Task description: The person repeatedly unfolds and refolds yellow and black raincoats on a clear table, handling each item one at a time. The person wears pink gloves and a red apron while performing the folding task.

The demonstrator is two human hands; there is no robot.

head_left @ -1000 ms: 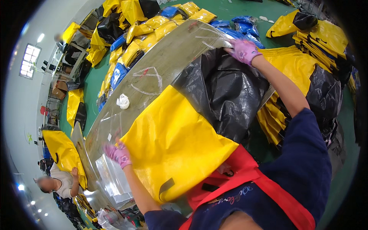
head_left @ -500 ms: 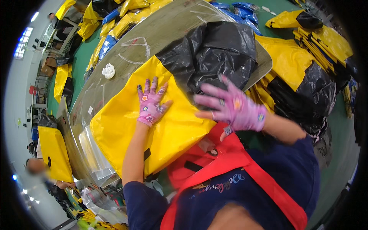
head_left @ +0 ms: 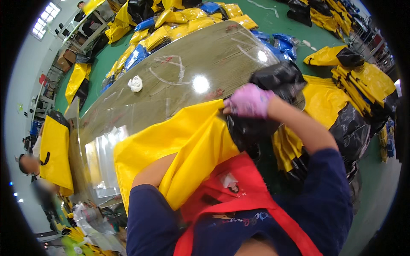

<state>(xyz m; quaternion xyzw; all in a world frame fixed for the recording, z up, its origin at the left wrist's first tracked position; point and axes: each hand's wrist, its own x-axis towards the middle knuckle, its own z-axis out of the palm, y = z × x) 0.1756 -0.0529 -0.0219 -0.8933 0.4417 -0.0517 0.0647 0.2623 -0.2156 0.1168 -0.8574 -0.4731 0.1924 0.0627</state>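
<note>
A large yellow-and-black bag [head_left: 171, 128] of shiny sheet material lies bunched at the table's near side, raised in folds. Its black part [head_left: 277, 79] spreads to the right, crumpled. My right hand [head_left: 250, 101], in a pink flowered glove, is closed on the bag where yellow meets black. My left forearm [head_left: 151, 170] goes in under the yellow material, which covers the hand; its fingers are hidden. Part of the bag hangs over the table's near edge against my red apron [head_left: 226, 183].
The table [head_left: 192, 55] has a clear sheet top. On it lie a crumpled white wad [head_left: 135, 84] and clear plastic sleeves [head_left: 106, 158]. Packed yellow bags [head_left: 171, 32] are piled beyond, and stacked bags [head_left: 324, 96] stand to the right. At left, a person holds a yellow bag [head_left: 55, 153].
My left hand, flat on top of the yellow part before, is now hidden beneath it. My right hand, open before, has closed on the bag. The yellow material is lifted and folded, the black part bunched.
</note>
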